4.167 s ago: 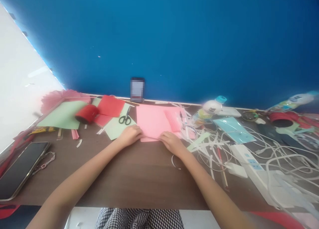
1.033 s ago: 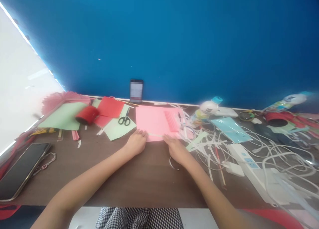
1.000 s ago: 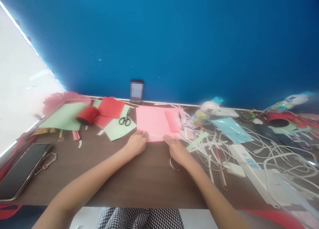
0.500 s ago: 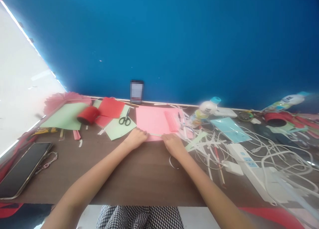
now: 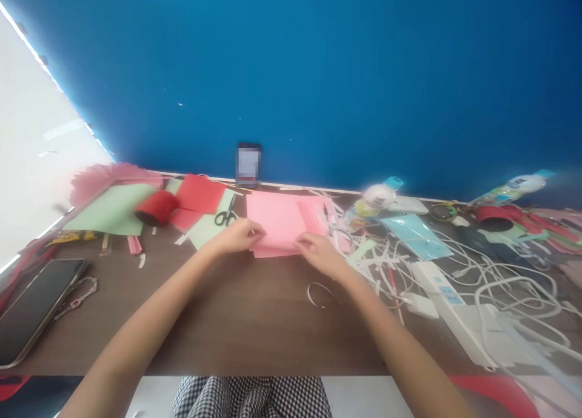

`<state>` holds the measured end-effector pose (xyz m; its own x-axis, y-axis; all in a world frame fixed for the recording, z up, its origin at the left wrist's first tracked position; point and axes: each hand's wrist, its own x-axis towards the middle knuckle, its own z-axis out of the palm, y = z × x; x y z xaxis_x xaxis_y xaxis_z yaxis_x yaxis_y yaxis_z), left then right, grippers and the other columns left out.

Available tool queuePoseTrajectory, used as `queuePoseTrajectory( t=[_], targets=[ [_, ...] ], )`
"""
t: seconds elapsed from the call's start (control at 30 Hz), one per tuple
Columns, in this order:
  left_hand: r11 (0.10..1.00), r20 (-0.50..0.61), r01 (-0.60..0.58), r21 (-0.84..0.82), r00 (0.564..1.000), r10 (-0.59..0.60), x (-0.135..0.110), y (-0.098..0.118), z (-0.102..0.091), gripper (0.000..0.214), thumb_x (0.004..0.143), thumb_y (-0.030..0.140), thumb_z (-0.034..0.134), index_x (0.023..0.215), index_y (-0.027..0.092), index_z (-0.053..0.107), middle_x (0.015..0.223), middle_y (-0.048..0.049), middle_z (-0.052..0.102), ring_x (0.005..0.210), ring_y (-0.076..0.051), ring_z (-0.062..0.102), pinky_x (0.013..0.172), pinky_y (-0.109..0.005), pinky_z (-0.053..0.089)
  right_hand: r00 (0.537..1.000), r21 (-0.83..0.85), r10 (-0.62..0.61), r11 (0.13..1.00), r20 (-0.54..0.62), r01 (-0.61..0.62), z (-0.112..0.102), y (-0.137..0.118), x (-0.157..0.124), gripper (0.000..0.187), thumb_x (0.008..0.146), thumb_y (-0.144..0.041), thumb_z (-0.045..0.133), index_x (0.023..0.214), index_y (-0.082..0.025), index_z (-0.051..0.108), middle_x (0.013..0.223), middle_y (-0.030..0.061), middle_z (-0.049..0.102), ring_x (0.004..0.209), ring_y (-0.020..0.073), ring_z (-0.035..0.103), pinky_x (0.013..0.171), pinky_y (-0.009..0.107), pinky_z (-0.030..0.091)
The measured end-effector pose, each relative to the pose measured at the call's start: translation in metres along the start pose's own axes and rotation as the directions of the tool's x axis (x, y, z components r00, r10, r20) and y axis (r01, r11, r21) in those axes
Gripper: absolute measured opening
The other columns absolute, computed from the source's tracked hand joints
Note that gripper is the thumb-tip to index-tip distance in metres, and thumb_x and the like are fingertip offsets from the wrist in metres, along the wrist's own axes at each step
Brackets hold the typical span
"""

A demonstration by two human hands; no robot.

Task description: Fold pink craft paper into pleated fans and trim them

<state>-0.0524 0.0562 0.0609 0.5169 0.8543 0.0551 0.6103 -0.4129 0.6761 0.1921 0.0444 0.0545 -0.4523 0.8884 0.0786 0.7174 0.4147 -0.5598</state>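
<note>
Brown desk point(image 5: 254, 327); left hand point(image 5: 239, 236), right hand point(image 5: 317, 252), flat before, now pinching raised edge of pink paper point(image 5: 277, 219)

Scissors point(image 5: 226, 214) lie on a green sheet point(image 5: 204, 230) near the desk's point(image 5: 254, 327) far edge, beside a red roll point(image 5: 157, 208). A phone point(image 5: 34, 312) lies at the left edge; cables point(image 5: 504, 285) and a power strip point(image 5: 443, 294) crowd the right side.

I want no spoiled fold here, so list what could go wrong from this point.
1. The left hand and right hand sit only at the near edge of the pink sheet. Its far part lies free, so the crease might skew.
2. The white strips and cables lie close beside the right hand and might get dragged onto the sheet.
</note>
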Motion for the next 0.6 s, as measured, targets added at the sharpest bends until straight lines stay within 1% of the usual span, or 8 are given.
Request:
queuePoseTrajectory(
  t=[0.07,0.13,0.2,0.23,0.3,0.4,0.5,0.6],
  targets=[
    [0.985,0.034,0.034,-0.169,0.999,-0.028,0.000,0.007,-0.013,0.024,0.075,0.024,0.049,0.085,0.017,0.068,0.090,-0.0036,0.068,0.077,-0.015,0.059,0.069,-0.024,0.044,0.994,0.151,0.099,0.983,0.055,-0.106,-0.018,-0.011,0.002,0.021,0.081,-0.034,0.046,0.079,-0.017,0.059,0.081,0.0030,0.063,0.074,0.0147,0.056,0.066,0.027,0.042],
    [0.943,0.049,0.056,-0.327,0.998,-0.042,0.001,0.011,-0.022,0.026,0.075,0.031,0.052,0.089,0.016,0.068,0.094,-0.0054,0.067,0.078,-0.016,0.059,0.068,-0.025,0.045,0.978,0.252,0.160,0.949,0.131,-0.189,-0.036,-0.021,0.004,0.024,0.077,-0.038,0.051,0.078,-0.016,0.060,0.082,0.0038,0.062,0.074,0.0151,0.056,0.063,0.027,0.043],
    [0.902,0.037,0.069,-0.425,0.998,-0.059,0.005,0.011,-0.025,0.033,0.075,0.036,0.053,0.096,0.015,0.066,0.094,-0.0077,0.067,0.076,-0.016,0.059,0.066,-0.027,0.046,0.962,0.315,0.209,0.914,0.176,-0.256,-0.048,-0.026,0.007,0.028,0.075,-0.040,0.052,0.081,-0.015,0.061,0.084,0.0048,0.063,0.074,0.0154,0.056,0.062,0.026,0.044],
    [0.899,0.020,0.071,-0.433,0.997,-0.069,0.007,0.010,-0.024,0.035,0.075,0.038,0.053,0.097,0.015,0.066,0.094,-0.0084,0.067,0.075,-0.016,0.059,0.065,-0.027,0.046,0.958,0.327,0.221,0.905,0.181,-0.271,-0.052,-0.027,0.008,0.028,0.075,-0.041,0.053,0.083,-0.015,0.061,0.085,0.0052,0.063,0.075,0.0156,0.057,0.062,0.027,0.044],
    [0.939,-0.029,0.055,-0.340,0.997,-0.069,0.013,0.004,-0.020,0.033,0.075,0.036,0.053,0.096,0.015,0.067,0.093,-0.0082,0.067,0.076,-0.017,0.059,0.067,-0.027,0.046,0.962,0.307,0.217,0.916,0.164,-0.259,-0.051,-0.023,0.014,0.027,0.074,-0.039,0.054,0.083,-0.014,0.063,0.086,0.0061,0.064,0.077,0.0165,0.057,0.066,0.028,0.044],
    [1.000,-0.097,-0.004,0.003,0.995,0.004,0.021,-0.009,-0.009,0.024,0.079,0.029,0.048,0.086,0.018,0.068,0.092,-0.0055,0.068,0.081,-0.018,0.059,0.071,-0.027,0.043,0.976,0.167,0.189,0.964,0.112,-0.206,-0.036,-0.009,0.025,0.020,0.073,-0.033,0.056,0.076,-0.015,0.064,0.085,0.0059,0.065,0.078,0.0172,0.058,0.070,0.029,0.043],
    [0.964,-0.034,-0.087,0.253,0.995,0.099,0.025,-0.022,0.002,0.024,0.082,0.024,0.043,0.082,0.018,0.067,0.087,-0.0061,0.067,0.083,-0.019,0.059,0.071,-0.027,0.042,0.979,-0.030,0.174,0.985,0.102,-0.172,-0.012,0.007,0.034,0.015,0.075,-0.028,0.052,0.072,-0.017,0.062,0.081,0.0035,0.065,0.073,0.0153,0.057,0.064,0.026,0.040],
    [0.910,0.047,-0.153,0.387,0.988,0.146,0.025,-0.034,0.011,0.025,0.083,0.019,0.039,0.081,0.017,0.064,0.083,-0.0071,0.065,0.081,-0.018,0.058,0.069,-0.026,0.041,0.986,-0.213,0.133,0.971,0.102,-0.109,0.007,0.017,0.037,0.015,0.079,-0.025,0.048,0.073,-0.018,0.060,0.078,0.0029,0.063,0.070,0.0145,0.055,0.060,0.024,0.037]
  ],
)
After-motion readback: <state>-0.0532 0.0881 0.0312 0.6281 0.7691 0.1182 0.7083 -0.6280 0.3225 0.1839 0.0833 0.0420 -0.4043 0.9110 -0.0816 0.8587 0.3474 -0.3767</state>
